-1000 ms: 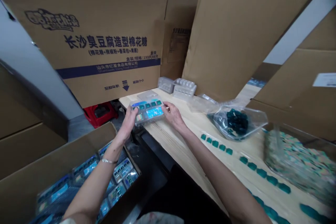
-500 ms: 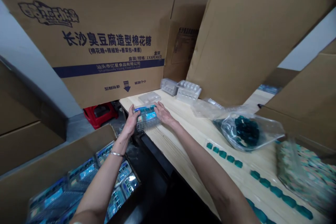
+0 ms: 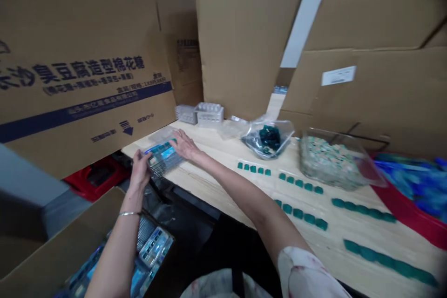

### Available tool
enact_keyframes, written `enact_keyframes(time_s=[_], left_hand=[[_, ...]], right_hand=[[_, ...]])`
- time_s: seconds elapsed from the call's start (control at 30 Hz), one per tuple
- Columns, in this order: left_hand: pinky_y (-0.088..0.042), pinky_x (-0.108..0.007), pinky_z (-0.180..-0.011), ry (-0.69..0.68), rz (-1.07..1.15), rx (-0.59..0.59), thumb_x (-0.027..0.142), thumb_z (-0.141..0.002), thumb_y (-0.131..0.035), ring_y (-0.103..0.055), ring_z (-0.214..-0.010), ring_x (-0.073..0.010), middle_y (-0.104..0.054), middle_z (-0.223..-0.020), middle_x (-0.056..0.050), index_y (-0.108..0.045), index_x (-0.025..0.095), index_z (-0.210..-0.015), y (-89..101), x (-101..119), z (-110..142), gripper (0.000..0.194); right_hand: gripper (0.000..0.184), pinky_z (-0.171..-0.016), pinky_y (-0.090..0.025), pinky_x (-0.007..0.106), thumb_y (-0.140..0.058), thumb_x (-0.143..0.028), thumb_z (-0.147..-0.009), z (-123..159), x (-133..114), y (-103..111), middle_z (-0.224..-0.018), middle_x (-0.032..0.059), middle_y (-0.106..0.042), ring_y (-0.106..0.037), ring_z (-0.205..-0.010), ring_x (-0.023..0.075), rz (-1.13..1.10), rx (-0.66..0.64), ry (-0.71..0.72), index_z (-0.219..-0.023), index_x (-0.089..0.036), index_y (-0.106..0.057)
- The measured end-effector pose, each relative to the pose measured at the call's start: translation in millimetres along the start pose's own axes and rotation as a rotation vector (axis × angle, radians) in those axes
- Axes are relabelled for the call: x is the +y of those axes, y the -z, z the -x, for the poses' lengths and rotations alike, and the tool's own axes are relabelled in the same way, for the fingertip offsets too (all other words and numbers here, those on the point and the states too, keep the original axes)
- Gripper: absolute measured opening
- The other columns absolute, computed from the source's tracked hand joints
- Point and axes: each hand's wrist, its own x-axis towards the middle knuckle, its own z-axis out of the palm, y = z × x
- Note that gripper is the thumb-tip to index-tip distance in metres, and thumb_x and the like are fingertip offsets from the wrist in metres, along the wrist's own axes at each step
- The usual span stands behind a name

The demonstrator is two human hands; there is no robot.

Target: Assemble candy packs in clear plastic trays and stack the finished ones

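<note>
Both hands are at the table's near edge, on a clear plastic tray [image 3: 163, 157] filled with blue and teal packets. My left hand [image 3: 140, 171] grips its left end, and my right hand [image 3: 185, 145] has its fingers over the right end. The hands hide parts of the tray. Below my left forearm stands an open cardboard carton [image 3: 150, 247] packed with similar trays. A plastic bag of dark teal pieces [image 3: 268, 138] lies beyond my right hand.
Rows of teal pieces [image 3: 300, 212] lie on the pale wooden table [image 3: 335, 228]. Beyond them are a clear bin of mixed pieces [image 3: 330, 163] and a red tub with blue items [image 3: 408, 191]. Stacked clear trays [image 3: 208, 114] stand against tall cardboard sheets [image 3: 244, 42]. A red stool [image 3: 94, 177] sits below.
My view has turned right, shifting everything left in the picture and bringing the red tub into sight. Both hands stay on the tray.
</note>
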Motion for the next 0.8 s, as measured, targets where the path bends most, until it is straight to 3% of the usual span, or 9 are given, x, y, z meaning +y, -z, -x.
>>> enact_keyframes(time_s=[0.07, 0.13, 0.2, 0.23, 0.33, 0.4, 0.53, 0.7, 0.8], left_hand=[[-0.025, -0.036, -0.109, -0.099, -0.064, 0.069, 0.032, -0.074, -0.063, -0.036, -0.128, -0.0229, -0.037, -0.137, -0.012, -0.038, 0.016, -0.128, 1.0, 12, 14, 0.062], [-0.019, -0.036, -0.111, -0.429, -0.257, 0.191, 0.036, -0.073, -0.065, -0.031, -0.13, -0.0249, -0.036, -0.138, -0.014, -0.042, 0.013, -0.128, -4.6, 24, 36, 0.063], [-0.029, -0.037, -0.106, -0.592, -0.29, 0.132, 0.035, -0.077, -0.061, -0.04, -0.122, -0.0239, -0.043, -0.132, -0.012, -0.045, 0.017, -0.126, -21.8, 29, 62, 0.054], [-0.034, -0.037, -0.101, -0.59, -0.282, 0.017, 0.035, -0.08, -0.058, -0.048, -0.114, -0.0228, -0.051, -0.123, -0.01, -0.05, 0.019, -0.121, -35.5, 28, 75, 0.046], [-0.042, -0.036, -0.092, -0.499, -0.35, -0.535, 0.031, -0.078, -0.058, -0.058, -0.092, -0.0216, -0.064, -0.097, -0.007, -0.063, 0.022, -0.098, -92.5, 7, 101, 0.022], [-0.045, -0.036, -0.086, -0.483, -0.389, -0.727, 0.027, -0.077, -0.059, -0.06, -0.083, -0.0212, -0.066, -0.086, -0.006, -0.066, 0.024, -0.084, -136.8, -14, 101, 0.011], [-0.044, -0.039, -0.086, -0.542, -0.438, -0.737, 0.02, -0.077, -0.055, -0.059, -0.084, -0.023, -0.065, -0.087, -0.009, -0.066, 0.02, -0.086, -221.5, -40, 74, 0.014], [-0.027, -0.048, -0.1, -0.65, -0.494, -0.674, 0.01, -0.081, -0.044, -0.043, -0.118, -0.0285, -0.052, -0.121, -0.017, -0.055, 0.015, -0.115, -311.9, -25, 42, 0.037], [-0.016, -0.054, -0.103, -0.683, -0.532, -0.713, 0.005, -0.079, -0.042, -0.033, -0.126, -0.0299, -0.053, -0.122, -0.015, -0.059, 0.018, -0.109, -348.6, -15, 34, 0.036]], right_hand=[[0.05, -0.102, -0.033, 0.044, -0.042, -0.036, -0.091, 35, 1, 22, -0.144, 0.0137, -0.032, -0.037, -0.128, 0.0254, 0.078, 0.037, 0.067, -0.136, -0.017, -0.034], [0.036, -0.099, -0.037, 0.037, -0.044, -0.031, -0.091, 80, 6, 42, -0.136, 0.0125, -0.043, -0.043, -0.122, 0.0228, 0.165, 0.049, 0.155, -0.124, -0.017, -0.048], [0.024, -0.094, -0.04, 0.034, -0.043, -0.027, -0.091, 128, 13, 59, -0.118, 0.0127, -0.057, -0.054, -0.109, 0.0219, 0.237, 0.007, 0.158, -0.096, -0.014, -0.062], [0.024, -0.088, -0.043, 0.032, -0.043, -0.027, -0.09, 151, 18, 65, -0.103, 0.0119, -0.064, -0.059, -0.098, 0.0211, 0.257, -0.038, 0.132, -0.085, -0.014, -0.064], [0.027, -0.072, -0.046, 0.028, -0.048, -0.032, -0.089, 213, 32, 77, -0.079, 0.0075, -0.066, -0.062, -0.079, 0.0194, 0.252, -0.053, -0.011, -0.073, -0.016, -0.062], [0.028, -0.067, -0.045, 0.027, -0.047, -0.033, -0.089, 246, 41, 82, -0.074, 0.0057, -0.065, -0.062, -0.074, 0.0185, 0.233, -0.022, -0.09, -0.071, -0.018, -0.062], [0.032, -0.069, -0.046, 0.028, -0.038, -0.033, -0.092, 298, 58, 90, -0.076, 0.0052, -0.065, -0.062, -0.074, 0.0183, 0.161, 0.087, -0.213, -0.075, -0.02, -0.062], [0.033, -0.065, -0.05, 0.027, -0.037, -0.038, -0.092, 339, 68, 95, -0.076, 0.0055, -0.065, -0.064, -0.072, 0.0186, 0.079, 0.223, -0.278, -0.076, -0.025, -0.063], [0.032, -0.063, -0.052, 0.025, -0.04, -0.037, -0.091, 351, 73, 94, -0.074, 0.0046, -0.066, -0.066, -0.069, 0.0182, 0.079, 0.247, -0.314, -0.074, -0.025, -0.064]])
